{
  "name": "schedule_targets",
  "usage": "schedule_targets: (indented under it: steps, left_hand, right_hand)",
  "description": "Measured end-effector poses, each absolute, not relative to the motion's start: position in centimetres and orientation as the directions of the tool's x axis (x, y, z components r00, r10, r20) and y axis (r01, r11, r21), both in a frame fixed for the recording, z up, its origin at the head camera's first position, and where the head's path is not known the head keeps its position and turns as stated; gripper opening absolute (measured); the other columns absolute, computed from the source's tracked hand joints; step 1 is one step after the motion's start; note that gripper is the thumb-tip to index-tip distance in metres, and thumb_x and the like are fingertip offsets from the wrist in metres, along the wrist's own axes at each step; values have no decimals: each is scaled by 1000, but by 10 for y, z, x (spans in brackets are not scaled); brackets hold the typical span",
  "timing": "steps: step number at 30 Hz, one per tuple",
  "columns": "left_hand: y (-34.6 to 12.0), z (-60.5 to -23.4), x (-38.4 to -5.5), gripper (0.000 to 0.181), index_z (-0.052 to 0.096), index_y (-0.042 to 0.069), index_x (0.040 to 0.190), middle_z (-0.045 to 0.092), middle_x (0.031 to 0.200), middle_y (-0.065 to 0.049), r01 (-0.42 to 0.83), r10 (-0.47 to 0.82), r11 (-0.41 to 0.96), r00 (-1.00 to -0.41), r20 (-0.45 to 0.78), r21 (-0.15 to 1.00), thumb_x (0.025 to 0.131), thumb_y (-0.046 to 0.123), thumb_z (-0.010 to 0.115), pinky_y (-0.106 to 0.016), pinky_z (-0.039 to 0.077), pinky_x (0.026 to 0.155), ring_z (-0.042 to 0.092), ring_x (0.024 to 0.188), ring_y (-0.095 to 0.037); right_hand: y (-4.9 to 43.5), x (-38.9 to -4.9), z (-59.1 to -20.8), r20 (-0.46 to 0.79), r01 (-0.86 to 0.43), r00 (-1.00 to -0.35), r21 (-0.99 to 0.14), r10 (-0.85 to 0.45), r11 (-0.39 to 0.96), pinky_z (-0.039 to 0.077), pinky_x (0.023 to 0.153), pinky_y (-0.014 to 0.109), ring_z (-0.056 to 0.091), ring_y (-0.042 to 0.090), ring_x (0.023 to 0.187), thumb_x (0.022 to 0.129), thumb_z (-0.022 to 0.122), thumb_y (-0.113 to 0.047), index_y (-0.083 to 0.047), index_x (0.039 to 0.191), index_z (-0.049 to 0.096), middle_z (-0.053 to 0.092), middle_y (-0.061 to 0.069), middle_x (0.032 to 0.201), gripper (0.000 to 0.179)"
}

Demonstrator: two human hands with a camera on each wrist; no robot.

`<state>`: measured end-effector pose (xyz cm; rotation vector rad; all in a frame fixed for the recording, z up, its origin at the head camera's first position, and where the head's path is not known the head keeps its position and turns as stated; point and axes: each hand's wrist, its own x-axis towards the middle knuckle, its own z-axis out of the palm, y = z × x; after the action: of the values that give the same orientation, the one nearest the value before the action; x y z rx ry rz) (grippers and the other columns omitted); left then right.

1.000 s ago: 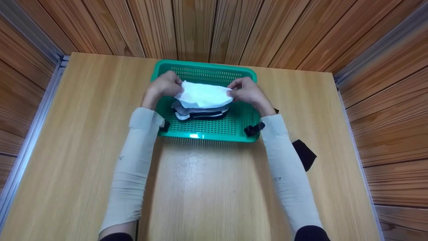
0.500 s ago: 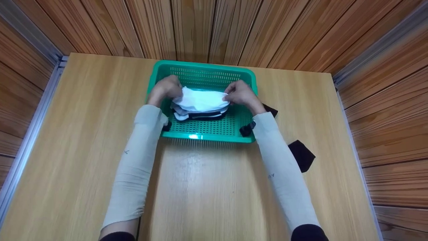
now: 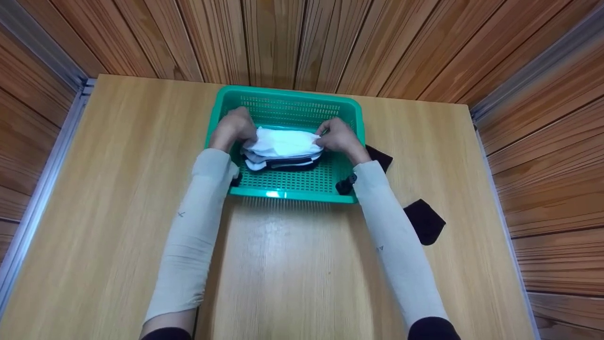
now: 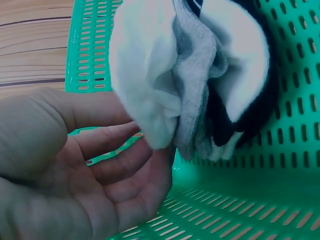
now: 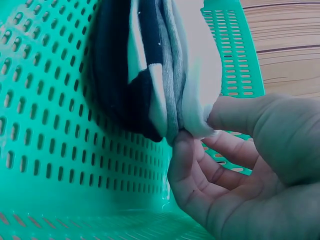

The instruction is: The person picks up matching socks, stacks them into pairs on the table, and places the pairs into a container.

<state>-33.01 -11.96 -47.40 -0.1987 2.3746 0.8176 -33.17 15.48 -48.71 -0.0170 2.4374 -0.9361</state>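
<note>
A folded white sock [image 3: 285, 142] lies on top of a stack inside the green basket [image 3: 283, 194]. My left hand [image 3: 237, 126] pinches its left end, thumb above and fingers below, as the left wrist view shows. At the opposite end my right hand [image 3: 339, 135] pinches the sock between thumb and forefinger. Under the white one are a grey sock [image 4: 195, 75] and dark ones with white parts [image 5: 112, 65]. The stack sits on the basket floor, and the white sock touches the grey layer.
To the right of the basket lies a black folded cloth [image 3: 426, 222] on the wooden table [image 3: 283, 274]. Another dark piece [image 3: 380, 158] shows partly behind the right wrist. The basket's back rim stands near the plank wall [image 3: 273, 42].
Both hands have lowered the white sock onto the stack, shifting slightly toward the basket's front. It was held stretched above the grey sock earlier, and both hands still hold its ends.
</note>
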Motion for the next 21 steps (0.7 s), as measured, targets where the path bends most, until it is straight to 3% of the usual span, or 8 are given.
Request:
schedule_targets:
  steps: [6, 13, 17, 21]
  left_hand:
    - [-116, -465, -329, 26, 51, 10, 85, 37, 82, -5, -321, 47, 809, -801, -597, 493, 78, -11, 64, -28, 30, 49, 36, 65, -20]
    - [-117, -459, -326, 34, 51, 6, 108, 42, 93, -8, -319, 64, 803, -793, -605, 503, 82, -10, 66, -29, 33, 52, 42, 76, -23]
    - [-118, -458, -323, 43, 49, 6, 122, 44, 99, -9, -331, 56, 803, -786, -616, 496, 85, -7, 67, -31, 38, 60, 46, 84, -25]
    - [-118, -451, -317, 39, 50, 5, 126, 46, 104, -10, -314, 57, 807, -802, -595, 500, 91, 0, 67, -34, 42, 71, 49, 93, -27]
  right_hand:
    - [158, -330, -482, -448, 134, -867, -630, -217, 765, 46, 72, 30, 58, 18, 81, 99, 72, -17, -6, 115, 69, 63, 8, 107, 19]
    - [161, -326, -473, -440, 108, -859, -656, -262, 747, 48, 78, 33, 61, 23, 91, 99, 73, -22, -6, 118, 67, 64, 10, 111, 25]
    - [162, -324, -470, -449, 96, -848, -652, -281, 752, 51, 85, 39, 62, 25, 95, 98, 74, -21, -6, 122, 67, 66, 12, 115, 29]
    - [164, -322, -464, -453, 92, -842, -657, -294, 749, 54, 94, 47, 64, 26, 96, 98, 74, -21, -5, 126, 65, 65, 11, 114, 33]
